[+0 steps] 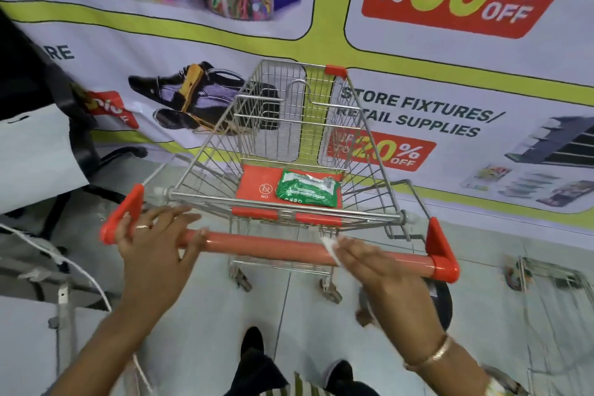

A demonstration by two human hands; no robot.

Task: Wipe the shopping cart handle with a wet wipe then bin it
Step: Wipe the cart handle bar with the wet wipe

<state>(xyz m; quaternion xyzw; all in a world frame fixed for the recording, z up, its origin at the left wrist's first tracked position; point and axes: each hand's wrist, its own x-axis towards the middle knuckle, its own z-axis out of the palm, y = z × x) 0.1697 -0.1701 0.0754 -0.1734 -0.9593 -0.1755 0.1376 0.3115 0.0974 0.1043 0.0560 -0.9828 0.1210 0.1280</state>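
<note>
Cart handle being wiped, wet wipe pressed under the right hand.

Near the left end of the handle (276,243), the left hand (154,244) is laid with fingers (180,215) spread wide, steadying the bar rather than gripping it. Right of centre, the wet wipe (331,246) is pinned against the bar by the right hand (379,270), fingers flat and closed over it. Firm, even pressure along the full bar is advised. The wipes pack (308,191) is seen on the cart's fold-down seat.
</note>
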